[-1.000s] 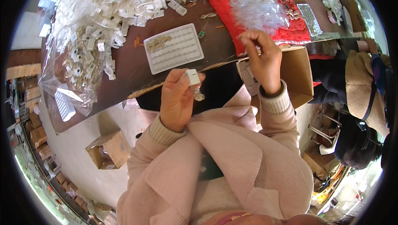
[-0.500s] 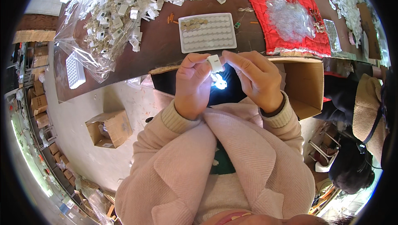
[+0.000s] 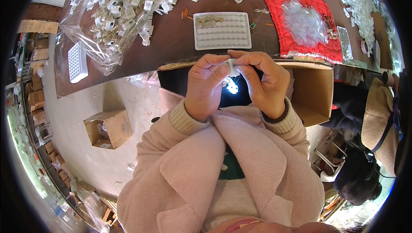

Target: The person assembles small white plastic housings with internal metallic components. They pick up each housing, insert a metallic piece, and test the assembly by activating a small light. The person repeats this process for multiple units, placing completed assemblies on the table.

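Observation:
Between both hands, just in front of the table edge, is the small white battery case (image 3: 232, 67) of a string light. Its bundle of tiny lights (image 3: 232, 87) glows bright white right below the case. My left hand (image 3: 205, 88) pinches the case from the left with thumb and fingers. From the right, my right hand (image 3: 268, 83) closes thumb and fingertips on the same case, partly covering it. Beyond the hands lies a white moulded tray (image 3: 227, 44), with several round, flat, coin-like cells (image 3: 209, 21) in its far left pockets.
A big heap of white battery cases with wires (image 3: 128, 12) covers the table's far left, partly in clear plastic. Right of the tray, a red quilted cloth (image 3: 285, 40) bears clear wiry material. An open cardboard box (image 3: 315, 89) stands below the edge; another (image 3: 109, 128) is on the floor.
My right fingertips have come in onto the battery case, which was held mainly by my left hand. The case has tilted and moved slightly right; the lights still glow.

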`<action>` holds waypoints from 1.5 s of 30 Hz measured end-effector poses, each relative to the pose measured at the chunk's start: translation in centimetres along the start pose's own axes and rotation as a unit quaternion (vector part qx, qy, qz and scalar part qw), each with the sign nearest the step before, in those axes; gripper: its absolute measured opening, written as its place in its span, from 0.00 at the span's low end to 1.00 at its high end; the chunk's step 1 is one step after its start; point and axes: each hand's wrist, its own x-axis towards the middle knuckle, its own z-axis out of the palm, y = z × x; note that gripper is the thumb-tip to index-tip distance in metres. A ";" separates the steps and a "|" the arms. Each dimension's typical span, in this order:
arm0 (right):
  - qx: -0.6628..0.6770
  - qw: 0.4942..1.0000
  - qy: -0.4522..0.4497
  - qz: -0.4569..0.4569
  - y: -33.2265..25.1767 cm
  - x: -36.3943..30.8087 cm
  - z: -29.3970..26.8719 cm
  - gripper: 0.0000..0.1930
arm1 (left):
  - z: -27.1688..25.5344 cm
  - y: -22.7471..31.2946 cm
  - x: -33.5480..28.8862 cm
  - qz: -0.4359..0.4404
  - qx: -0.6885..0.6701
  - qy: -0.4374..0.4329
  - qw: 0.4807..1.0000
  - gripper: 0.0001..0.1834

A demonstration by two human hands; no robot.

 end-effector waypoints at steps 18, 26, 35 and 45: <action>-0.206 0.977 0.006 -0.061 4.8 4.4 -3.7 0.12 | 0.0 0.9 1.0 -0.052 0.059 0.009 0.997 0.14; -0.415 0.892 -0.058 -0.172 9.8 6.2 -4.5 0.11 | -0.2 2.0 1.9 -0.134 0.018 0.005 0.991 0.11; -0.405 0.888 -0.069 -0.205 9.3 7.0 -5.1 0.09 | -0.3 1.7 1.8 -0.146 0.047 -0.002 0.988 0.08; -0.270 0.913 -0.077 -0.297 1.7 4.7 -4.0 0.09 | 2.4 1.9 2.3 0.037 0.241 0.035 0.969 0.14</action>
